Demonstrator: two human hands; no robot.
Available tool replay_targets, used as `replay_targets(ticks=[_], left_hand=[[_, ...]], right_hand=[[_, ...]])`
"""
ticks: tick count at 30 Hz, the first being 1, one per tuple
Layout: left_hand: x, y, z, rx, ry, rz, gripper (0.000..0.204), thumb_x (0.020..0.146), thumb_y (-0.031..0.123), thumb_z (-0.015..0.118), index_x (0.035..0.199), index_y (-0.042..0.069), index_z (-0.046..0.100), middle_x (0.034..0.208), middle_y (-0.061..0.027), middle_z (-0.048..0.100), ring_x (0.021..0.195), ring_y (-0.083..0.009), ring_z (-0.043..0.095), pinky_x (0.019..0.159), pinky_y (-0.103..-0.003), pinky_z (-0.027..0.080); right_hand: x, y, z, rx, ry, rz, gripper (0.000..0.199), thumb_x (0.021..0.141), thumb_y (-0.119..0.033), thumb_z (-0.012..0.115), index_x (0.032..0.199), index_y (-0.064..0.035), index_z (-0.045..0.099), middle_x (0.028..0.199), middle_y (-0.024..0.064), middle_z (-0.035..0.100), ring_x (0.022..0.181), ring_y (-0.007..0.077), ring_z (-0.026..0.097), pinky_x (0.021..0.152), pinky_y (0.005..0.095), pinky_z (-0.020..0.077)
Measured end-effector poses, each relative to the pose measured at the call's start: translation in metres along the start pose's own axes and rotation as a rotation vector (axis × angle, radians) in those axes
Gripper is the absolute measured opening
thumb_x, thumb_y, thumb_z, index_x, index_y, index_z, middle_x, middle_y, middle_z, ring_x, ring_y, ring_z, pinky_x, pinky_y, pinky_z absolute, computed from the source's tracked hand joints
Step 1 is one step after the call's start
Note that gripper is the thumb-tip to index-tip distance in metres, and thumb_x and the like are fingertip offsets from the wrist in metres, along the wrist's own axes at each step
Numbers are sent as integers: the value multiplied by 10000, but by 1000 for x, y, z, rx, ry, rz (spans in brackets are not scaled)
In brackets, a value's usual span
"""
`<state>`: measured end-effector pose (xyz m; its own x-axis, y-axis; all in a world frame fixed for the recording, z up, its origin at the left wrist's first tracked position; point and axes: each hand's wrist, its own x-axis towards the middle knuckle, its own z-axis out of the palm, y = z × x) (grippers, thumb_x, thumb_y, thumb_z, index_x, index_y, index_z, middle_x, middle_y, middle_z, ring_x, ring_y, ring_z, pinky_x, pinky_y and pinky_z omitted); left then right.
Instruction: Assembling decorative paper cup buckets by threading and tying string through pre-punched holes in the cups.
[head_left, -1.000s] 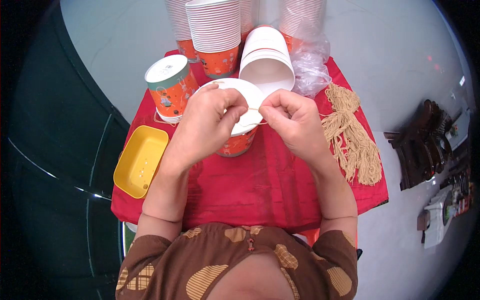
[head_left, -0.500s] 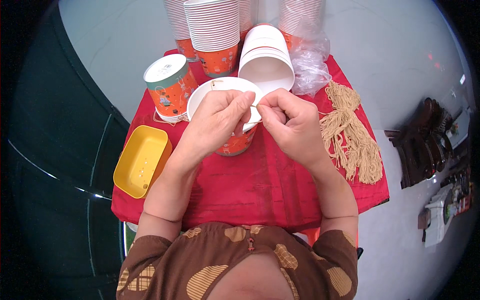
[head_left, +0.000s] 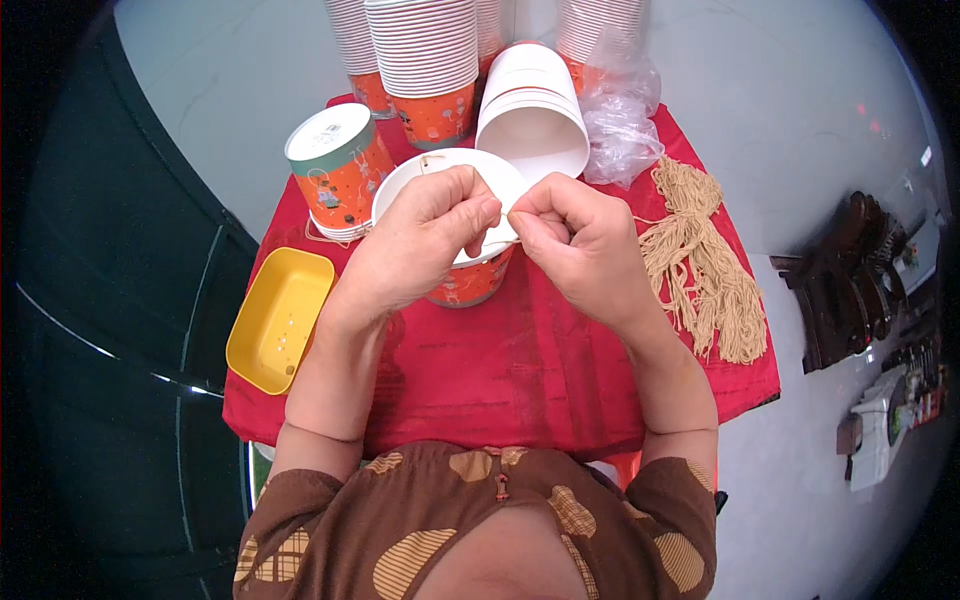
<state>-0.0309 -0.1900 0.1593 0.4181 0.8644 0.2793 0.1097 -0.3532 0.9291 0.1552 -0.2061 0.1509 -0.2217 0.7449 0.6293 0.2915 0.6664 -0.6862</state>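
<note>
Two hands work close together above the near side of a bucket [head_left: 468,284], which stands upright on the red cloth [head_left: 500,380]. The left hand [head_left: 420,240] has its thumb bent down beside the curled fingers; I cannot tell if they grip something, because the fingertips hide each other. The right hand [head_left: 575,235] has thumb and index pressed together with almost no gap, and they seem to pinch the cord [head_left: 508,241], of which a short piece shows over the white rim.

Half a second ago the left thumb stood higher and straighter; now it has folded lower. The right hand has stayed nearly in its place, and the bucket also. In my judgement this means that the left hand is changing its grip while the right one keeps the cord steady, so the work on the cord is not finished. At the far rim, a small bit of cord also shows.

To the left are the yellow tray [head_left: 290,290], with tiny pieces inside, and an upside-down bucket [head_left: 350,195]. To the right lies the yarn [head_left: 705,270], near a clear bag [head_left: 622,135]. Behind, more buckets [head_left: 425,60] are stacked.
</note>
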Motion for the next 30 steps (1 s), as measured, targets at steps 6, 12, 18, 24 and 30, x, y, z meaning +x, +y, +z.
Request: replay_targets(ticks=[6,12,18,24,30], left_hand=[[2,-1,-5,121,119,58,169,935,108,553,828,-23,549,698,-5,529,651,-76,491,577,-263,421],[3,-2,-18,392,193,63,205,929,163,579,814,-7,573,727,-2,556,656,-70,516,575,-236,430],[2,7,-22,469,190,44,227,921,173,594,810,-25,593,690,-12,558,638,-89,520,564,-260,424],[5,-5,-26,623,104,109,222,927,154,568,861,-52,618,650,-69,572,610,-130,544,559,-298,434],[7,-8,-23,703,50,67,216,924,142,545,910,-52,639,671,-119,602,633,-195,603,589,-349,466]], right_hand=[[-1,1,-2,32,-19,49,31,839,8,640,823,16,614,614,-70,454,561,8,361,492,213,306],[2,6,-5,-87,67,-56,21,832,25,633,826,15,616,661,-50,492,582,14,389,507,205,313],[8,5,-30,-299,372,-200,81,764,46,659,820,-8,636,839,69,581,615,136,541,534,277,425],[-14,16,-16,-547,357,-487,156,701,94,678,807,7,603,1001,141,532,872,271,531,721,344,459],[-45,33,20,-450,180,-494,208,593,86,678,712,-8,536,973,138,545,898,301,521,747,381,444]])
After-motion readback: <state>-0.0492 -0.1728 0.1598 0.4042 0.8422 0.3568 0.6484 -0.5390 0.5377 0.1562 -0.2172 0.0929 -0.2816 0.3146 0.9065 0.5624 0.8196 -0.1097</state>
